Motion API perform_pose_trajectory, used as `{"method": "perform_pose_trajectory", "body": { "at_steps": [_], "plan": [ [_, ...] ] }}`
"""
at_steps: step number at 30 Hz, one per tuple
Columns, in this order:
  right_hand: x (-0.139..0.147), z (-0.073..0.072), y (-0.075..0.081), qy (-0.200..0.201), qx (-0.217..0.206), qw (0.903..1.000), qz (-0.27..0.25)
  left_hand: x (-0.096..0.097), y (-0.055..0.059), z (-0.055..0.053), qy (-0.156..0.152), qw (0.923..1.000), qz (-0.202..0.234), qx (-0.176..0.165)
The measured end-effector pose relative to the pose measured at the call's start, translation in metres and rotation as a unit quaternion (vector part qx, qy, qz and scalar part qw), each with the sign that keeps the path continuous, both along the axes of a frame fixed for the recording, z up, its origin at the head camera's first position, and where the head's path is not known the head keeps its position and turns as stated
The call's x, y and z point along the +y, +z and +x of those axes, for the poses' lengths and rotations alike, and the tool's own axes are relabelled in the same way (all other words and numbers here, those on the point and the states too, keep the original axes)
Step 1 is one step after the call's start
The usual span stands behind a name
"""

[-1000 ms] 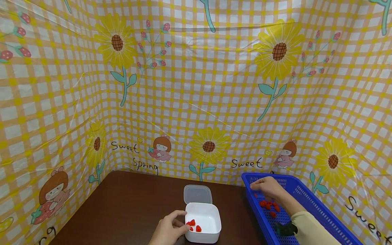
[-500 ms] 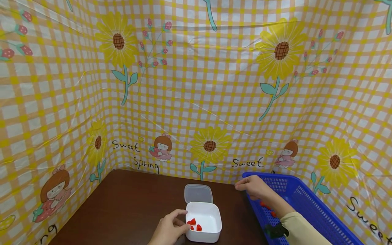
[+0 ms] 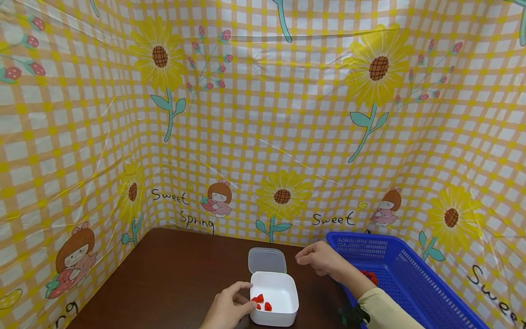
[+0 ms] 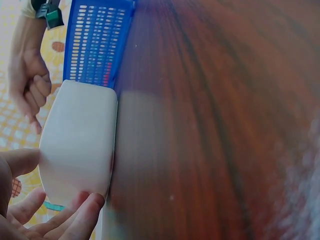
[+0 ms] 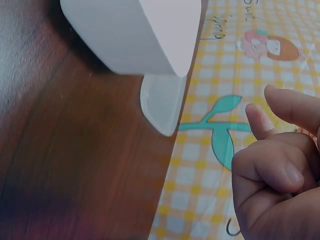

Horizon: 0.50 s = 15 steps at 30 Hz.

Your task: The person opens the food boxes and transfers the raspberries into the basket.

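A white square box [image 3: 274, 318] stands on the dark table, with several small red pieces [image 3: 268, 306] at its left front corner inside. My left hand [image 3: 230, 305] holds the box by its left side; the left wrist view shows bent fingertips [image 4: 95, 200] against the wall. Right of the box, above the table, is my right hand [image 3: 322, 260], its index finger and thumb close together and the other fingers curled, as the right wrist view [image 5: 280, 160] shows. Whether something small sits between those fingertips is hidden; no red shows there.
A translucent lid [image 3: 267, 260] lies directly behind the box. To the right stands a long blue perforated basket [image 3: 404, 260] with red pieces [image 3: 371, 277] in it, partly covered by my right forearm. Checked cloth [image 3: 230, 151] walls the table's back and sides.
My right hand has moved left, from over the basket's back left corner to a spot near the lid. The left hand and the box have stayed put.
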State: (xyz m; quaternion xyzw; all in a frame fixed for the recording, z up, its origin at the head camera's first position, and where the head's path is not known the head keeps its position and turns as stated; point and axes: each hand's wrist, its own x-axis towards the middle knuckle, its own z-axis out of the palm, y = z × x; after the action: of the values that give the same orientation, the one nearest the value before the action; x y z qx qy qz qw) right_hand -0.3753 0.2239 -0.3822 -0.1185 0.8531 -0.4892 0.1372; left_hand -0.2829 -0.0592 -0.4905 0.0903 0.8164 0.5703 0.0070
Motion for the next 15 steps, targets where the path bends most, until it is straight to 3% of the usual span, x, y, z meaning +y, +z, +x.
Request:
{"method": "perform_pose_trajectory", "body": {
  "at_steps": [15],
  "plan": [
    [-0.037,0.005,-0.022,0.035,-0.034,0.9988,-0.003,0.001,0.000,0.000,0.002,1.0000,0.006,-0.008]
  ]
}}
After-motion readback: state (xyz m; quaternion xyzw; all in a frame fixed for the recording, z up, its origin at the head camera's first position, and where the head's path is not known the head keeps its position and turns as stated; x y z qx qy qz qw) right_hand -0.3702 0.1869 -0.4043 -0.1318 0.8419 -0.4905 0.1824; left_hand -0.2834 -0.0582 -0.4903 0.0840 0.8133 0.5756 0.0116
